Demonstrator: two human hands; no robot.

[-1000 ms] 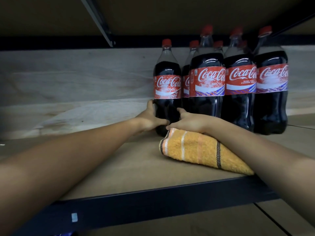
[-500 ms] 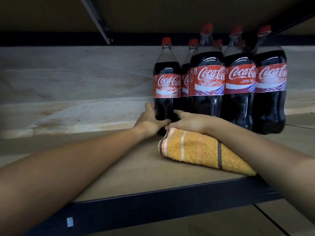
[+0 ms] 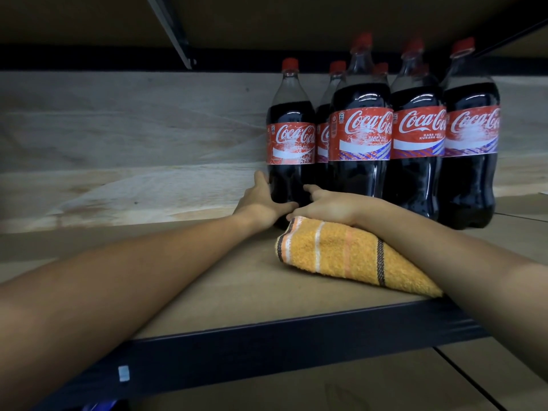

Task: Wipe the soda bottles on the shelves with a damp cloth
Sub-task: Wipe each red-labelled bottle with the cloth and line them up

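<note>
Several cola bottles with red caps and red labels stand in a cluster at the back right of the shelf (image 3: 207, 292). The leftmost soda bottle (image 3: 290, 143) stands a little apart from the others. My left hand (image 3: 261, 203) grips its lower part from the left, thumb across the front. My right hand (image 3: 329, 206) holds the same bottle from the right, with fingers reaching between it and the neighbouring bottle (image 3: 360, 137). An orange striped cloth (image 3: 341, 253) lies folded on the shelf under my right wrist and forearm.
The dark metal front rail (image 3: 267, 345) edges the shelf board. Another shelf's underside with a metal brace (image 3: 172, 28) hangs low above the bottle caps. A pale wooden back wall (image 3: 133, 137) closes the rear. More bottles (image 3: 471, 137) stand to the right.
</note>
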